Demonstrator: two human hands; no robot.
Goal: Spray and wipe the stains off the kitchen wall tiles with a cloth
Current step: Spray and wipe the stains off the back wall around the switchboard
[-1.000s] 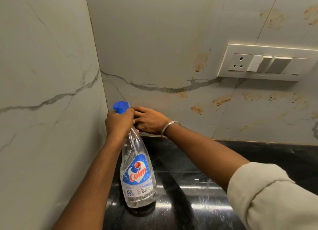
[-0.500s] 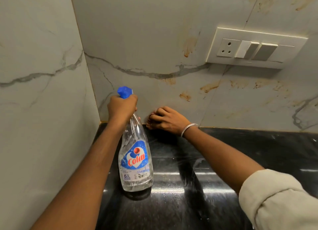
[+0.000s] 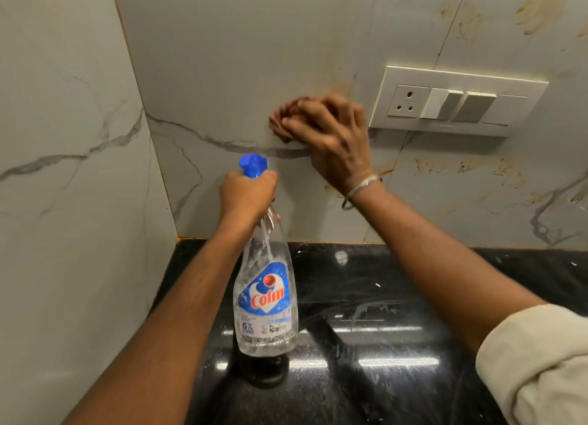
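Right hand [image 3: 334,141] is pressed against the wall tiles [image 3: 254,58], fingers spread and bent over a reddish-brown cloth [image 3: 283,123] that shows at its fingertips; motion blur hides the exact grip. Left hand [image 3: 248,195], below and left of the right hand, is closed around the neck of a spray bottle [image 3: 265,303].

Surface: a glossy black countertop [image 3: 397,345] meets pale marble-look tiles with grey veins; a second tiled wall forms a corner left of the left hand. A white switch plate [image 3: 458,101] is mounted just right of the right hand. Orange-brown stains [image 3: 439,165] mark the tiles below and above that plate.

Bottle: clear plastic, blue nozzle, blue and red label, standing upright on the countertop, liquid visible near the base.
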